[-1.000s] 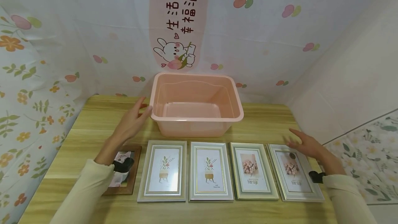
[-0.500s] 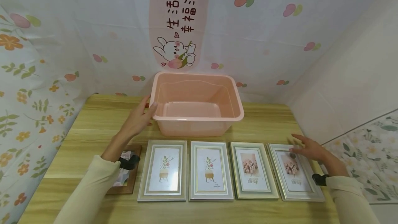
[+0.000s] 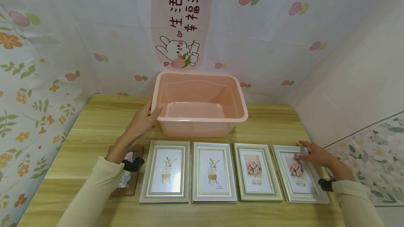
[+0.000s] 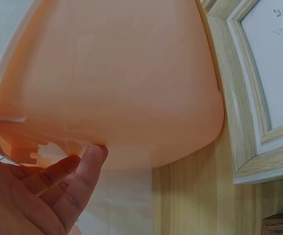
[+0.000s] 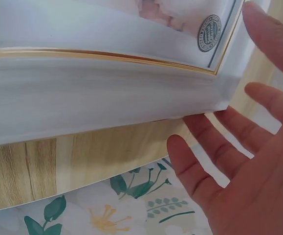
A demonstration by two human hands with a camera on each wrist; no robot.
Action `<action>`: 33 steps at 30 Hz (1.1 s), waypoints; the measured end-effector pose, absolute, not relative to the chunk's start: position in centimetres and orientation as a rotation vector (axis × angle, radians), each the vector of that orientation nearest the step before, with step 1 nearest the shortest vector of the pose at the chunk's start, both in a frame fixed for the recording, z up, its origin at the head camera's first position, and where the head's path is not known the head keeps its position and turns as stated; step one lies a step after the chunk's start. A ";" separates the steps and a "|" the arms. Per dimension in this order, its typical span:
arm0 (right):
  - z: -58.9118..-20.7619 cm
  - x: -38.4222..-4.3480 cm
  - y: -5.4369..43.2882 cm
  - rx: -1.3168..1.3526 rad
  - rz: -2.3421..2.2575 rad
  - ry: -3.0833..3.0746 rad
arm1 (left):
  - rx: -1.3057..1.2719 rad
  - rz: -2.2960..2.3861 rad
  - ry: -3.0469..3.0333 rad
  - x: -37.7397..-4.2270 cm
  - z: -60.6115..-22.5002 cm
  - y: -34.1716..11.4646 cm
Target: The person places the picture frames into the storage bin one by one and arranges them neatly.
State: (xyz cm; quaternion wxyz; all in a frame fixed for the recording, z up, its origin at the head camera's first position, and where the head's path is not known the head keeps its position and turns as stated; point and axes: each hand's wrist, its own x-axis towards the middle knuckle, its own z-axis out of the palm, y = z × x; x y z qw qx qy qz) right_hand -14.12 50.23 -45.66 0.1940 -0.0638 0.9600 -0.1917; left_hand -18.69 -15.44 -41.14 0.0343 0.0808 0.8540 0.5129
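A pink plastic basin (image 3: pixel 202 129) stands at the back of the table. My left hand (image 3: pixel 140 122) holds its left rim, thumb over the edge; in the left wrist view the fingers (image 4: pixel 85 176) lie below the rim, against the outer wall. My right hand (image 3: pixel 318 157) is at the upper right corner of the rightmost white picture frame (image 3: pixel 322 190). In the right wrist view, the spread fingers (image 5: pixel 214 147) reach its edge, tips partly tucked beneath, while the thumb (image 5: pixel 268 36) hovers over the corner. That frame shows a pink flower picture.
Three more pale frames, left (image 3: pixel 146 185), middle (image 3: pixel 195 185) and right (image 3: pixel 277 195), lie in a row before the basin. A brown wooden frame (image 3: pixel 134 181) lies under my left forearm. Patterned cloth (image 3: pixel 268 45) hangs behind the wooden table (image 3: pixel 79 143).
My left hand has moved right onto the basin's rim, its thumb now over it. My right hand has come down to the rightmost frame's corner. Basin and frames have stayed in place.
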 end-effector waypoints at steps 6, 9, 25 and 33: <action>-46.4 -14.6 50.8 -0.188 -0.469 2.733 | 0.239 1.599 2.608 -18.6 -41.4 -15.5; -46.8 -14.8 51.2 -0.179 -0.448 2.736 | 0.236 1.610 2.594 -18.6 -41.6 -15.6; -47.6 -15.0 52.0 0.005 -0.411 2.812 | 0.217 1.609 2.600 -18.7 -41.9 -15.6; -47.2 -15.1 52.4 0.071 -0.493 2.822 | 0.227 1.612 2.600 -18.6 -41.8 -15.4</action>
